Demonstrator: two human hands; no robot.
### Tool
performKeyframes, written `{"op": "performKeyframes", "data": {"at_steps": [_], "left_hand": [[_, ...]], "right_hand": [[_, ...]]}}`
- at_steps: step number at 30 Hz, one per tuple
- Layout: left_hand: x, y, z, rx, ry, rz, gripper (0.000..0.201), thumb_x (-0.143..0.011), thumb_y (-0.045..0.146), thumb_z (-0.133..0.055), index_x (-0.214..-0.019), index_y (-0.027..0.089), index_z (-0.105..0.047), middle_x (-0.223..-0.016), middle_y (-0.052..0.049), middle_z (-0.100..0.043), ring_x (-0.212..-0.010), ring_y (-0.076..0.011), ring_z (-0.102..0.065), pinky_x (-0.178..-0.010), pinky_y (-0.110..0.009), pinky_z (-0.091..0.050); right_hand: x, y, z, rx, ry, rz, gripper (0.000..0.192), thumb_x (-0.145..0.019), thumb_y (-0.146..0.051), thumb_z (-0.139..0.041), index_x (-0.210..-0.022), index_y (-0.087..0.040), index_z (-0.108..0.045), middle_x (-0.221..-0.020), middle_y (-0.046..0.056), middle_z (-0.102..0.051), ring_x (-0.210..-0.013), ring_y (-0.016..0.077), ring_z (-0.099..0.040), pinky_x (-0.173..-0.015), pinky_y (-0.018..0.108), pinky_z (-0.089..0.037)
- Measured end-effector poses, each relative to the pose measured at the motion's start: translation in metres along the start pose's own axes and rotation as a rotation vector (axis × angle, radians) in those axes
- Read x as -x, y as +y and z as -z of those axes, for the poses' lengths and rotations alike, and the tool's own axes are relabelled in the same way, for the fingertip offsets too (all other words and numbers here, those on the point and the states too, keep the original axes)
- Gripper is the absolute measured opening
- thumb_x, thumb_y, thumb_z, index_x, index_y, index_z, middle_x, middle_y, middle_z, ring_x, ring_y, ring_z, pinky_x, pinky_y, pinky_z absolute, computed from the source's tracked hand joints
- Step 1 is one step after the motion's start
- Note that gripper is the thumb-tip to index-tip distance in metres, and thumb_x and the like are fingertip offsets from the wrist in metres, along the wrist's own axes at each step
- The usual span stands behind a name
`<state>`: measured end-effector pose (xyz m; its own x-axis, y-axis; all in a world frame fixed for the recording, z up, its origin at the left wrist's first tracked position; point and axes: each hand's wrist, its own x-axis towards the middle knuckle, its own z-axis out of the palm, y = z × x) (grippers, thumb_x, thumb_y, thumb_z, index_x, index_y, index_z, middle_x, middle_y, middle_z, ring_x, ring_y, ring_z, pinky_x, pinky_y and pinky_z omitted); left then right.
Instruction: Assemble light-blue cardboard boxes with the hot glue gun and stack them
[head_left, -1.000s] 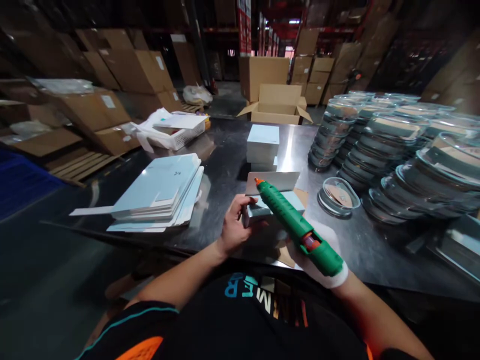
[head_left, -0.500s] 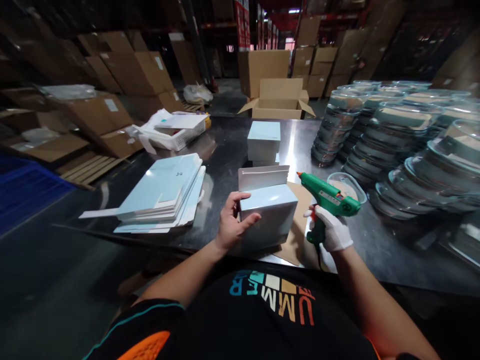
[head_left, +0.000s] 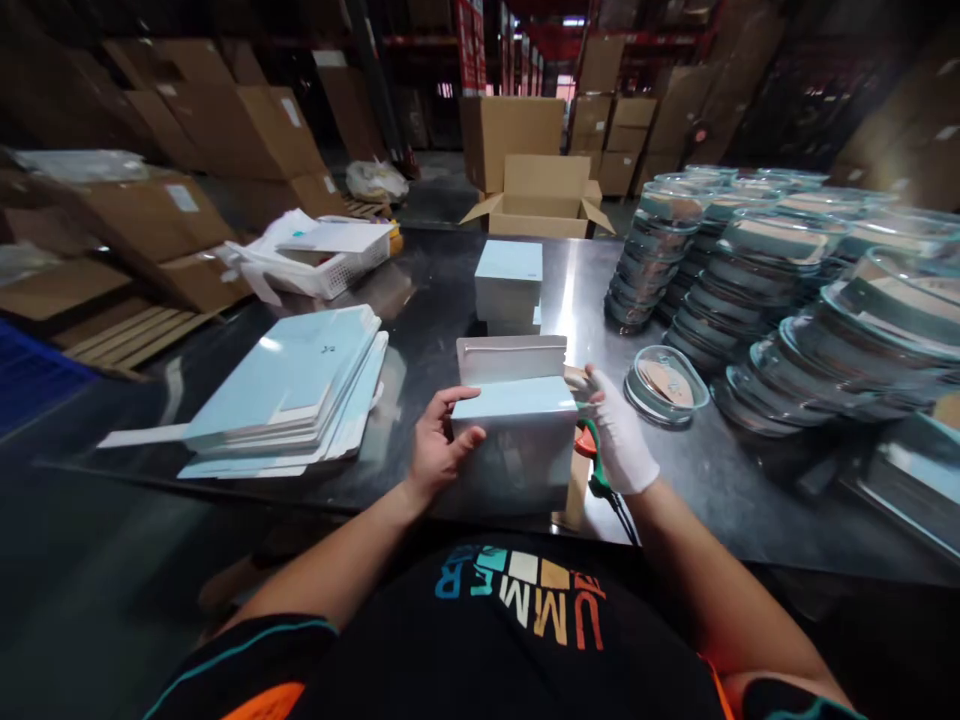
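A pale blue carton is held between both hands at the near edge of the tabletop.

The left hand (head_left: 435, 450) is closed on the left side of the pale blue carton (head_left: 517, 440), thumb on top; the gloved right hand (head_left: 619, 440) is pressed flat and open against its right side, with a green glue gun (head_left: 598, 472) lying just beneath it. The carton's white flap (head_left: 511, 358) is stood upright at the far side. The carton is judged light, thin-walled and easily dented, best gripped by its side walls near the corners. Flat blanks (head_left: 289, 390) are stacked to the left, lidded clear dishes (head_left: 750, 280) to the right.
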<state>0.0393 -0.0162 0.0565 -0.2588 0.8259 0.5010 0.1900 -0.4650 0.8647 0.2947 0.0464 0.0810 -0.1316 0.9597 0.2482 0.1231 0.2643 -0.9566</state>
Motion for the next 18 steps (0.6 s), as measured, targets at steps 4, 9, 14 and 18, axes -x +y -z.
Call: {"op": "performKeyframes", "data": {"at_steps": [4,9,14,18], "left_hand": [[0.006,-0.011,-0.004,-0.026,-0.035,-0.053,0.072,-0.077,0.084,-0.085,-0.113,0.022,-0.077,-0.109,-0.010,-0.078,-0.100,-0.0272,-0.074,-0.089,-0.037,-0.058],[0.004,-0.022,0.001,-0.001,-0.059,-0.116,0.072,-0.071,0.084,-0.090,-0.103,0.020,-0.075,-0.133,-0.017,-0.070,-0.126,-0.0347,-0.072,-0.102,-0.046,-0.061],[-0.009,-0.021,0.007,0.131,-0.102,-0.239,0.067,-0.072,0.067,-0.100,-0.112,0.028,-0.063,-0.111,-0.007,-0.074,-0.114,-0.0295,-0.077,-0.103,-0.050,-0.063],[-0.019,-0.012,0.022,-0.051,-0.381,-0.250,0.051,-0.085,0.075,-0.085,-0.107,0.029,-0.081,-0.117,-0.012,-0.079,-0.125,-0.0353,-0.075,-0.113,-0.061,-0.060]], "right_hand": [[-0.004,-0.012,-0.027,-0.017,-0.072,-0.004,0.049,-0.086,-0.059,-0.074,-0.118,-0.023,-0.068,-0.116,0.009,-0.080,-0.114,0.0302,-0.074,-0.111,0.048,-0.058],[-0.001,0.003,-0.009,0.028,-0.237,0.090,0.074,-0.072,-0.078,-0.090,-0.117,-0.024,-0.064,-0.130,0.013,-0.077,-0.124,0.0357,-0.072,-0.114,0.053,-0.058],[0.010,0.016,0.010,0.118,-0.328,0.388,0.053,-0.084,-0.060,-0.094,-0.121,-0.029,-0.072,-0.168,0.015,-0.058,-0.153,0.0377,-0.060,-0.130,0.064,-0.045],[0.022,0.011,0.006,0.139,-0.393,0.409,0.027,-0.101,-0.047,-0.079,-0.125,-0.033,-0.078,-0.167,0.013,-0.061,-0.157,0.0366,-0.058,-0.127,0.068,-0.049]]}}
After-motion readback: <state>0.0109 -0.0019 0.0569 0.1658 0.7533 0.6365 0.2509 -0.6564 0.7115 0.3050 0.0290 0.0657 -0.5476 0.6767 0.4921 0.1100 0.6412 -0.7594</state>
